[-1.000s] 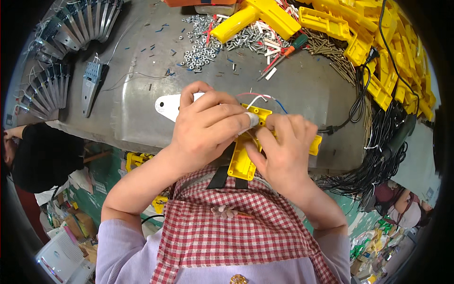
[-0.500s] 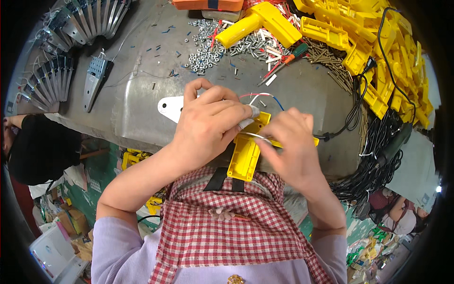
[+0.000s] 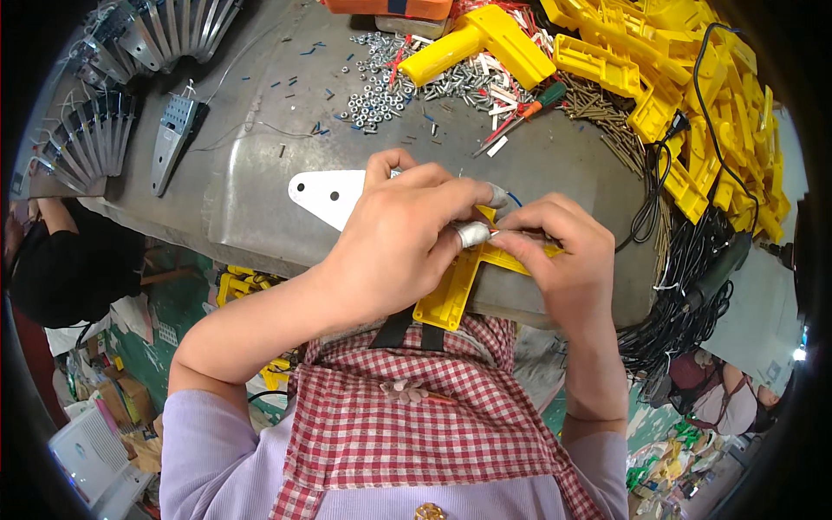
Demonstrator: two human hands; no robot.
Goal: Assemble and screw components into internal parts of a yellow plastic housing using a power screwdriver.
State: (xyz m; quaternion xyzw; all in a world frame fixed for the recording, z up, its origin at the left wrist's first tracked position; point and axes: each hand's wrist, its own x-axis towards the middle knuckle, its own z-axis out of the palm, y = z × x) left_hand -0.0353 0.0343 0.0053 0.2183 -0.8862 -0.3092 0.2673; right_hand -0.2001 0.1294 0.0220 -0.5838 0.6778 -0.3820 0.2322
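My left hand (image 3: 403,230), with grey-white wraps on the thumb and a fingertip, is closed over the yellow plastic housing half (image 3: 446,299). Its wrapped thumb meets the fingertips of my right hand (image 3: 563,247), which are pinched together. A short bit of red and white wire (image 3: 493,231) shows between them; most of it is hidden by fingers. A blue wire (image 3: 515,199) curves out behind. Under my left hand, a white tapered plate (image 3: 316,192) with dark holes sticks out to the left. The housing's open, ribbed handle points toward my apron.
Metal nuts and screws (image 3: 377,95) are heaped beyond my hands, near a green-handled screwdriver (image 3: 548,95) and a closed yellow housing (image 3: 481,43). Yellow housing parts (image 3: 685,104) pile up at right, above black cables (image 3: 693,303). Metal tapered pieces (image 3: 178,143) lie left.
My right hand has moved slightly right and its fingers have come together in a pinch at the left thumb. The white wire loop over the housing is no longer visible.
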